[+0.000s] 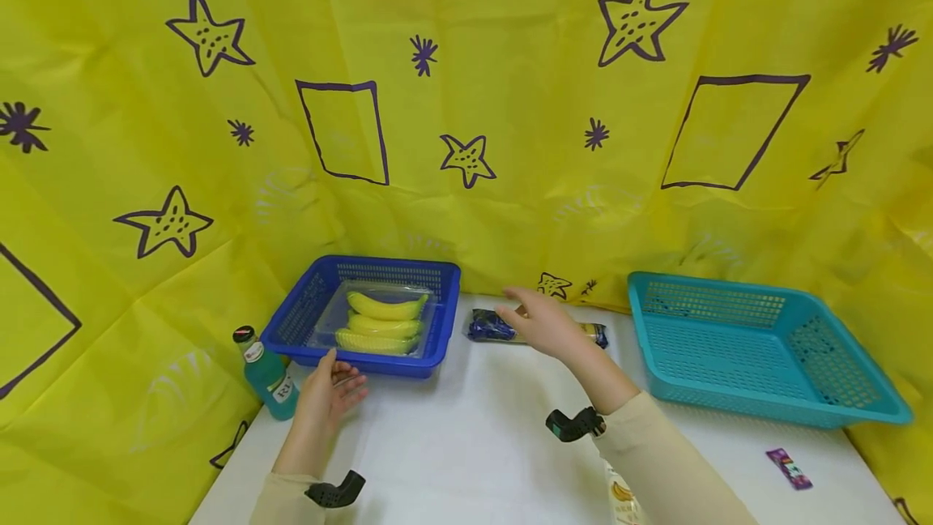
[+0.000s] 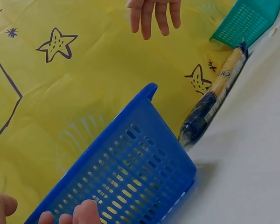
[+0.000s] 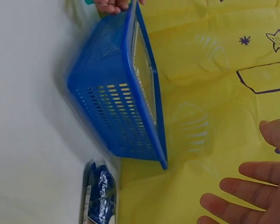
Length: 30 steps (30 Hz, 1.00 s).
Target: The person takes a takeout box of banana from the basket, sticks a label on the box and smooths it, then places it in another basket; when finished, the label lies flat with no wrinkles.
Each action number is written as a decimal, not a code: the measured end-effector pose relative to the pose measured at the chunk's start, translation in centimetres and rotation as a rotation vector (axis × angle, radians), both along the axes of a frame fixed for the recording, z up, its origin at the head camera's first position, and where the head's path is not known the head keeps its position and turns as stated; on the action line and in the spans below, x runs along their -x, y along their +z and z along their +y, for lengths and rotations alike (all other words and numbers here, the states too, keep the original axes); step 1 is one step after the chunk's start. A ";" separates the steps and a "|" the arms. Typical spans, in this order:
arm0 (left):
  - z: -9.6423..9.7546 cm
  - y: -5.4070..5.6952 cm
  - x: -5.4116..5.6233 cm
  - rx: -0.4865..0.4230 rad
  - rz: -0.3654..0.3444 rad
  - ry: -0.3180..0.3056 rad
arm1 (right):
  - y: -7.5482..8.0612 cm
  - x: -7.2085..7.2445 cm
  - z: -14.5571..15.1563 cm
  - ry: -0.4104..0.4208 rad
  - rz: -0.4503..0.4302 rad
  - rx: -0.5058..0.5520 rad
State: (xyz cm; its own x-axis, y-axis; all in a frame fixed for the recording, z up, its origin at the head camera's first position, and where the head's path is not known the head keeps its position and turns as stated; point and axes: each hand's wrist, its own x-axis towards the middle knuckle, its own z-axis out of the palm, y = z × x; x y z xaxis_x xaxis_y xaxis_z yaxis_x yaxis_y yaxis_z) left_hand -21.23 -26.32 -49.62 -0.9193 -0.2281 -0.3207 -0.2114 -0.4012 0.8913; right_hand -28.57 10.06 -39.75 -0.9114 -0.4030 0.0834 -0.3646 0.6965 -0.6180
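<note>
A blue plastic basket (image 1: 446,322) stands at the back left. In it lies a clear tray (image 1: 328,322) of several yellow bananas (image 1: 382,326). My left hand (image 1: 331,395) is right at the basket's front wall with its fingers loosely bent and nothing in its grasp; its thumb tip overlaps the rim in the head view. Farther right, my right hand (image 1: 543,326) hovers over a long blue and yellow packet (image 1: 492,325), partly hiding it. Its fingers (image 3: 245,196) are spread and relaxed, holding nothing, in the right wrist view.
Left of the basket is a bottle of teal liquid (image 1: 270,375) with a black cap. A turquoise basket (image 1: 736,355) sits at the back right, with a small purple packet (image 1: 789,468) in front. Under the right sleeve, a banana-print package (image 1: 621,497) partly shows. A yellow curtain (image 1: 525,225) closes the back.
</note>
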 end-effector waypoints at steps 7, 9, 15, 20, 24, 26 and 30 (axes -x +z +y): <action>-0.1 -0.3 0.7 0.010 -0.011 -0.015 | -0.1 1.2 -1.6 0.024 -0.015 0.005; -0.2 -0.4 0.9 0.012 -0.007 -0.014 | -0.2 1.6 -2.1 0.029 -0.024 0.011; -0.3 -0.6 1.0 0.011 0.009 0.005 | -0.4 2.7 -3.6 0.036 -0.062 0.050; -0.2 -0.7 1.2 -0.002 0.024 0.013 | -0.4 3.6 -5.0 0.039 -0.125 0.093; -0.1 -0.9 1.4 -0.006 0.024 0.019 | -0.8 4.7 -6.3 0.050 -0.246 0.169; -0.1 -0.9 1.4 -0.001 0.025 0.019 | -1.0 5.3 -7.0 0.053 -0.279 0.183; -0.2 -1.0 1.3 0.009 0.027 0.019 | -1.3 6.3 -8.2 0.044 -0.316 0.171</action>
